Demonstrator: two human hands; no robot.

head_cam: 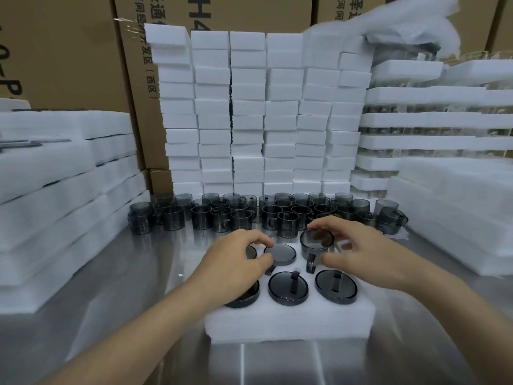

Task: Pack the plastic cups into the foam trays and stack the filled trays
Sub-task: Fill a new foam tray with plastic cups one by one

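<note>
A white foam tray (pixel 288 320) sits on a shiny metal table (pixel 125 287), close to the person. The foam looks soft and a bit fuzzy, and it has round holes cut in it. Dark, see-through plastic cups sit upside down in the holes, so their flat round bottoms face up.

The left hand (pixel 236 262) curls over the back row. Its thumb and fingers pinch the edge of the middle back cup (pixel 281 254), which sits low in its hole. The right hand (pixel 358 254) grips the back right cup (pixel 317 241) with bent fingers around its round wall. This cup stands higher than the others, and its little handle points toward the person.

Two front cups (pixel 288 287) show thin handles lying across their tops. Another cup is partly hidden under the left wrist.

Behind the tray, many loose cups (pixel 249 215) stand in rows on the table, open side up. Behind them rise tall piles of white foam blocks (pixel 249 107) with square edges. On the right, filled trays (pixel 430 120) are stacked in layers. On the left lie thick foam sheets (pixel 55 176). Brown cardboard boxes (pixel 69 51) stand at the back.
</note>
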